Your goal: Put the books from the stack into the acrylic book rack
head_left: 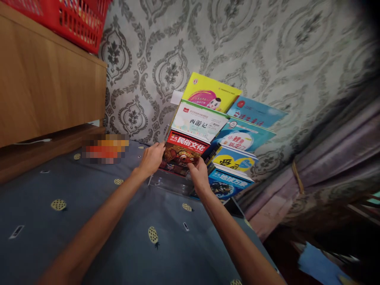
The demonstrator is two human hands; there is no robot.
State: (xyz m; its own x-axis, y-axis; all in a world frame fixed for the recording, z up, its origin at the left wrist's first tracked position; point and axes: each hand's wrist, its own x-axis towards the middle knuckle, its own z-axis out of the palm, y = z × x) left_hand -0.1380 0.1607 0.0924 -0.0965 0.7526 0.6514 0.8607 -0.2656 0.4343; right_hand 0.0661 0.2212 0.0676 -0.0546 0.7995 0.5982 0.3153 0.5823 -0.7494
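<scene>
A red and dark book with a picture cover is held between my two hands, in the left column of a tiered book rack with a clear front. My left hand closes on the book's left edge. Its right edge is in my right hand, with the thumb on the cover. Behind it stand a white book with a green edge and a yellow book. The right column holds several books, among them a blue book with a globe at the front. The hidden fingers are behind the red book.
The rack stands on a dark bedsheet with a pineapple print, against a patterned wall. A wooden cabinet with a red basket on top is at left. A tied curtain hangs at right. A blurred orange-red item lies near the cabinet.
</scene>
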